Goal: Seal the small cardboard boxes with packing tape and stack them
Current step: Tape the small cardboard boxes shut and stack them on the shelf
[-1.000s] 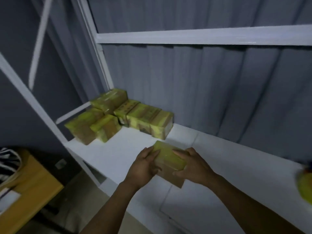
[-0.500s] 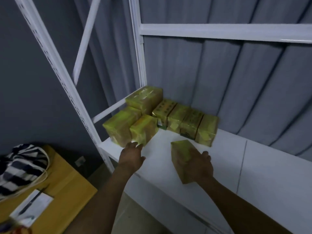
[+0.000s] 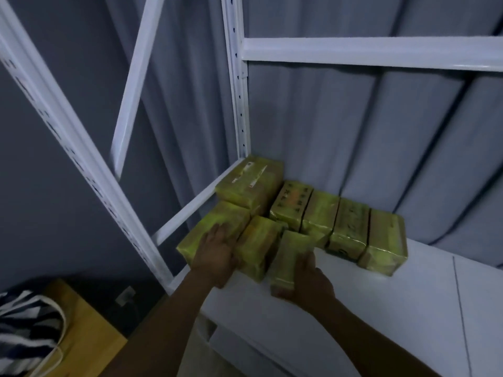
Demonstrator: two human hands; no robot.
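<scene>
On a white shelf (image 3: 408, 295) before a grey curtain (image 3: 353, 131), a taped box (image 3: 288, 248) is clasped at its near end in the grip of the right hand (image 3: 310, 281), long axis pointing away, just right of the front boxes (image 3: 255, 240), which are pressed by the flat left hand (image 3: 215, 257).

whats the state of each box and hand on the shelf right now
held box, taped over, lying beside the front-middle box
right hand, grips the held box's near end
left hand, flat on the front-left box, fingers straight
front-left box, taped over, lying under the left hand
corner box, taped over, sits higher than its neighbours
back row of four boxes, taped over, standing side by side
</scene>
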